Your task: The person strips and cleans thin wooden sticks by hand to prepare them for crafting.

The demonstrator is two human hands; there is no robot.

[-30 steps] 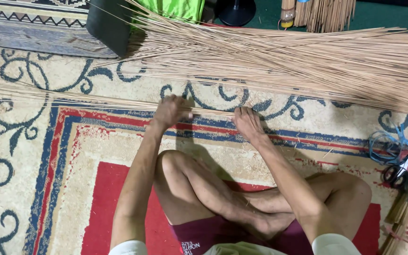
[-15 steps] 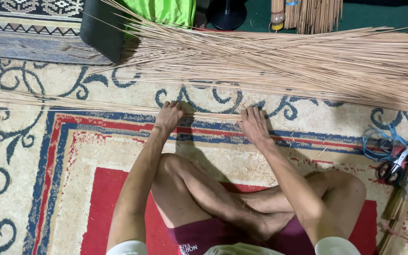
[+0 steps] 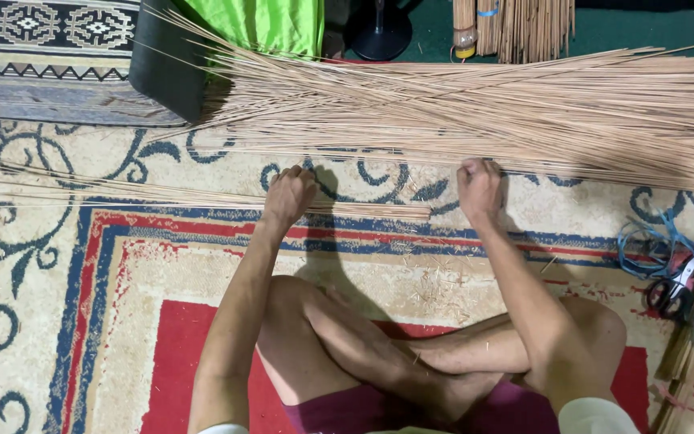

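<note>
On the patterned carpet (image 3: 66,265): a person is sitting cross-legged, both bare arms reaching forward to thin tan sticks.
Left hand (image 3: 289,195): it is curling down in a loose fist over the small bundle of sticks (image 3: 202,199), knuckles up; the fingers are closing around the bundle near its right end.
Small bundle of sticks: it is lying flat across the carpet's cream and blue border, running from the far left edge to an end just right of the left hand.
Right hand (image 3: 479,187): it is bunching into a fist at the lower edge of the large pile of sticks (image 3: 524,104), touching the nearest strands; whether it is gripping any cannot be told.
Large pile of sticks: it is fanning across the top of the carpet, spreading wide toward the right edge.
Scissors (image 3: 672,288): they are lying at the right, beside a loop of blue cord (image 3: 644,241), well apart from both hands.
Green cloth (image 3: 263,24): it is hanging at the top, behind the pile, next to a dark box (image 3: 166,68).
</note>
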